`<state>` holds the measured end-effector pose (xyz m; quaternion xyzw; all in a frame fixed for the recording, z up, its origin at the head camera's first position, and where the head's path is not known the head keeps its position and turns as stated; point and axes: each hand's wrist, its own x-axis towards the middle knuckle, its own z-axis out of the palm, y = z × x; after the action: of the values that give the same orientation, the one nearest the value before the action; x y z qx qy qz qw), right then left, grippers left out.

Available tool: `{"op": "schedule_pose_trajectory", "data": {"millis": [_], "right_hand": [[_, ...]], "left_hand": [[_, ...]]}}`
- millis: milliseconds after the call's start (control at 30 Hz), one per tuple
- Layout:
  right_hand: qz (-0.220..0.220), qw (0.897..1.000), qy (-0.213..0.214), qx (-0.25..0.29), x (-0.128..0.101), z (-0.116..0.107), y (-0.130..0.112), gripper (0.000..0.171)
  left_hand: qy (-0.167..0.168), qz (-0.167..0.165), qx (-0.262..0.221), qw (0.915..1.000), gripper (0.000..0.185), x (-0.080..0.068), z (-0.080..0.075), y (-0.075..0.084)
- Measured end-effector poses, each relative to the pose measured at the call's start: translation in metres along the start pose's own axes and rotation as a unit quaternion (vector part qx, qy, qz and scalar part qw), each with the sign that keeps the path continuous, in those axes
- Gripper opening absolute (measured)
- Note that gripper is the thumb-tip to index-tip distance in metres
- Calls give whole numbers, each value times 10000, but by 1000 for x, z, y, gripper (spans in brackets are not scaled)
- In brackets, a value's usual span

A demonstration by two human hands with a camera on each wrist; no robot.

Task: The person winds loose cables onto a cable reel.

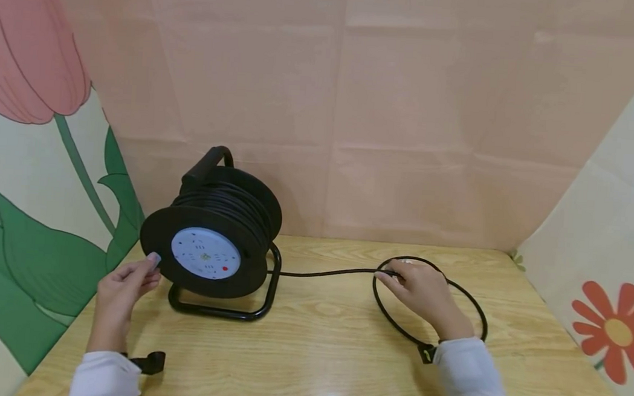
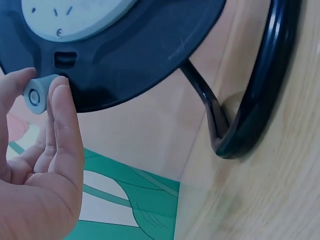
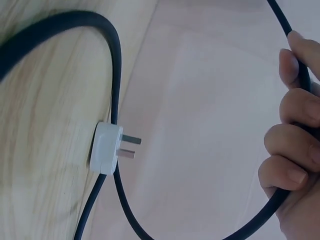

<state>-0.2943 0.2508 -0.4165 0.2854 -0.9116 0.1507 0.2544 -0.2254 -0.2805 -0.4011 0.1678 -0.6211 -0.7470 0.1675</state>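
Observation:
A black cable reel (image 1: 222, 225) stands on the left of the table, wound with black cable, a pale round socket panel (image 1: 196, 257) on its face. My left hand (image 1: 117, 295) is at the lower left rim of the reel. Up close in the left wrist view, its thumb and fingers pinch a small grey knob (image 2: 36, 95) on the disc. From the reel a black cable (image 1: 328, 274) runs right to my right hand (image 1: 425, 292), whose fingers curl round it. The cable's free part loops about that hand. A white plug (image 3: 106, 149) with metal prongs shows in the right wrist view.
The reel rests on a black tubular stand (image 1: 222, 314) and carries a top handle (image 1: 204, 167). Behind the wooden table (image 1: 307, 355) hangs a pinkish sheet (image 1: 410, 107). Flower-patterned sheets flank both sides.

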Motion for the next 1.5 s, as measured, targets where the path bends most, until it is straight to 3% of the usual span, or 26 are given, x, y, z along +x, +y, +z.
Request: {"op": "schedule_pose_trajectory", "data": {"millis": [200,500,667,833,1200,1500], "right_hand": [[-390,9977,378,-414,3,6,-8,11],[-210,9969,518,-557,5,6,-17,30],[-341,9984,338,-292,8,8,-19,29],[-386,9991,74,-157,11,12,-21,19],[-690,9964,185,457,21,13,-28,14],[-861,9957,256,245,35,19,-36,14]], "left_hand": [[39,24,-572,9984,18,-3,2,7],[299,762,-1437,9862,28,-18,16,26],[374,1137,-1455,9821,35,-24,27,33],[488,1227,-1295,9827,39,-27,32,35],[673,1321,-1163,9821,43,-28,41,42],[732,1542,-888,9813,44,-32,55,43]]}}
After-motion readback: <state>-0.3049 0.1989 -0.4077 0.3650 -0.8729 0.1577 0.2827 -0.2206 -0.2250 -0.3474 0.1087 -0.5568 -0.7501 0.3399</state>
